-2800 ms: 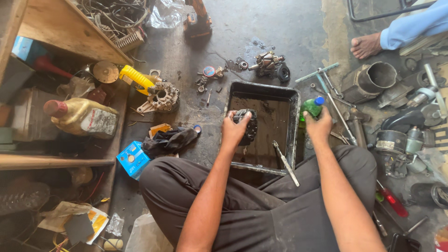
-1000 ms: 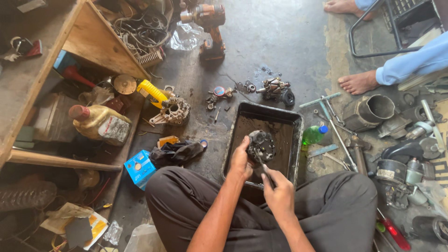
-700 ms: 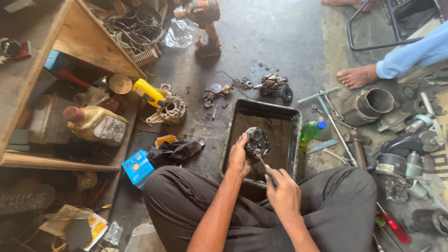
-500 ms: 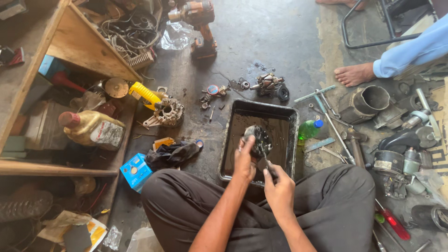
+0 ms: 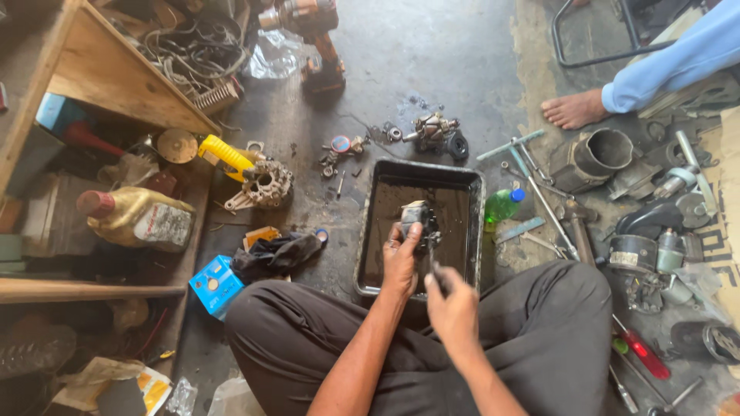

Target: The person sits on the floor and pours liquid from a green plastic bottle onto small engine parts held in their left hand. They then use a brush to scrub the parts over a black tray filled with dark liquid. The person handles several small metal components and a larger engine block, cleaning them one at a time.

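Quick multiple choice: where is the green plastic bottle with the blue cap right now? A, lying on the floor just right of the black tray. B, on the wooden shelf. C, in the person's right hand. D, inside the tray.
A: the green bottle lies on the floor against the outer right side of the black tray, while the right hand is over the tray's near edge, away from it.

From my feed the scene is lit by soft, even daylight; the concrete floor [image 5: 432, 69] at top centre reads brightest, with mild sheen. The wooden shelf [image 5: 85, 85] interior at left falls into deep shadow. My right hand [image 5: 455, 308] is smeared by motion blur, the left hand [image 5: 401, 258] sharper. Wide-angle bending stretches the edges.
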